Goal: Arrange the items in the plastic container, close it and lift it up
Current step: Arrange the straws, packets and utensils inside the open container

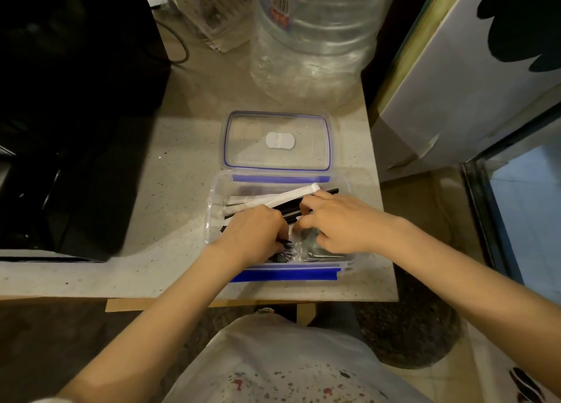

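A clear plastic container point(217, 187) with blue clips stands open on the counter near its front edge. Inside lie white paper-wrapped sticks point(291, 195), black sticks point(288, 210) and clear plastic packets point(299, 251). Its clear lid point(276, 120) with a blue seal lies flat just behind it. Both my hands are inside the container. My left hand point(253, 232) is closed over black items at the left. My right hand point(337, 220) curls over the sticks and packets at the right. What each finger pinches is hidden.
A large clear water bottle point(315, 38) stands behind the lid. A dark appliance point(76, 99) fills the left side. A white cabinet point(470, 84) and a glass-fronted unit point(516, 205) are on the right. The counter's front edge point(182, 296) is close to my body.
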Tool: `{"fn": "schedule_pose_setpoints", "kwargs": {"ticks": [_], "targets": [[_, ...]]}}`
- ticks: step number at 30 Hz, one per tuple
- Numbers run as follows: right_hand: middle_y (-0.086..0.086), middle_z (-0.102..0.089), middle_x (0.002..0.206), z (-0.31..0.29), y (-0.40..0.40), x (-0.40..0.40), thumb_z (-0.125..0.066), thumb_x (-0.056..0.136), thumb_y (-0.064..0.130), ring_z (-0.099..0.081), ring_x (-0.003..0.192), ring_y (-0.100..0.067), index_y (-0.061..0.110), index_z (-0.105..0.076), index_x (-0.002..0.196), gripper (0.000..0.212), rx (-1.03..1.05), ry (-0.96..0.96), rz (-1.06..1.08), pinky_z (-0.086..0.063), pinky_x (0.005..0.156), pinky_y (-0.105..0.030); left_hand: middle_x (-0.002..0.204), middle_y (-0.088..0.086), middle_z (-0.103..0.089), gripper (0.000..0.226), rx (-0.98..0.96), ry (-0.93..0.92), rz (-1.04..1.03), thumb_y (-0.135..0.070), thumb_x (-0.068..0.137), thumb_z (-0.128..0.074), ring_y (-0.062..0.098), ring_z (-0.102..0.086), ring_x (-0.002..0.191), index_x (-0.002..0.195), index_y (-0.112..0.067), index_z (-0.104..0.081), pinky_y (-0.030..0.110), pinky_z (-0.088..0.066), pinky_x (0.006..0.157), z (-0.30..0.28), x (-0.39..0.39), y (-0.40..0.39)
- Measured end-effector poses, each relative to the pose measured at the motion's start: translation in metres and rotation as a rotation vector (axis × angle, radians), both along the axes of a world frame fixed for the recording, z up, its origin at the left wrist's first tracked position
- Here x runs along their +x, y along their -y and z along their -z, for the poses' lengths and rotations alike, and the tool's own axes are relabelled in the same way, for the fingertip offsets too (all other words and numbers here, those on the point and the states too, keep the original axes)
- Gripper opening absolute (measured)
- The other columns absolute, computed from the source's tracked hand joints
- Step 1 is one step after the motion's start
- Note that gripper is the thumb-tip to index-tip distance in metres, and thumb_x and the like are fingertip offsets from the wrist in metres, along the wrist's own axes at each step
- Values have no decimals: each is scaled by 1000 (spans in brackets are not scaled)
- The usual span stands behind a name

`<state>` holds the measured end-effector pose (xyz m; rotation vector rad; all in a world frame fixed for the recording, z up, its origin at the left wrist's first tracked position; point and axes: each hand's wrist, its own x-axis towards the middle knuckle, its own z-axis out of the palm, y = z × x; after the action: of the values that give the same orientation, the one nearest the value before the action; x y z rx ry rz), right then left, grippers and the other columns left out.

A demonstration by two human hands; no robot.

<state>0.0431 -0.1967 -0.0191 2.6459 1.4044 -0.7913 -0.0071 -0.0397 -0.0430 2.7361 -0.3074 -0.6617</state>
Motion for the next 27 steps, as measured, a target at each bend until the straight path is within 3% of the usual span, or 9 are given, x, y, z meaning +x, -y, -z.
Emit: {"fn": "schedule_pose_setpoints", "kwargs": {"ticks": [5, 10, 14, 17, 22, 27], "targets": [[-2, -47, 110, -2, 4, 4, -50, 89, 23, -30, 92, -10, 23, -55, 123, 34, -4, 32, -26, -27, 73, -25, 103, 3, -71, 21, 13, -12, -21, -26, 86, -60, 21, -64, 92, 106, -23, -67, 37, -56, 81, 1, -2, -4], [0, -51, 111, 1, 6, 7, -54, 86, 28, -40, 99, -12, 24, -56, 119, 34, 21, -6, -28, -32, 75, -24, 98, 3, -69, 17, -20, 3, -89, -26, 84, -63, 19, -62, 88, 98, -15, -65, 34, -55, 81, -2, -3, -8], [-1, -52, 111, 0, 6, 9, -57, 84, 30, -36, 90, -9, 24, -49, 127, 44, -8, -30, -37, -31, 72, -24, 94, 5, -71, 19, -83, -32, -158, -28, 87, -61, 15, -62, 81, 94, -13, -71, 30, -55, 81, -5, -5, -11], [-2, -49, 111, 0, 6, 11, -57, 83, 33, -35, 91, -10, 24, -47, 129, 48, -44, -41, -66, -30, 73, -25, 100, 3, -72, 18, -104, -89, -137, -22, 89, -59, 13, -64, 88, 100, -16, -71, 27, -53, 86, -8, -7, -11], [0, -37, 99, -2, 4, 11, -59, 80, 37, -31, 90, -12, 21, -48, 124, 48, -91, -22, -95, -27, 74, -27, 107, 1, -69, 24, -22, 11, -101, -33, 88, -56, 17, -63, 95, 108, -24, -65, 36, -54, 85, -12, -8, 0], [0, -56, 96, -6, 7, 10, -65, 78, 27, -53, 82, -14, 19, -51, 110, 35, 22, -54, 12, -48, 69, -29, 106, 4, -68, 30, -166, 32, -135, -29, 89, -55, 21, -63, 91, 115, -16, -54, 40, -54, 81, -12, -7, 22]]}}
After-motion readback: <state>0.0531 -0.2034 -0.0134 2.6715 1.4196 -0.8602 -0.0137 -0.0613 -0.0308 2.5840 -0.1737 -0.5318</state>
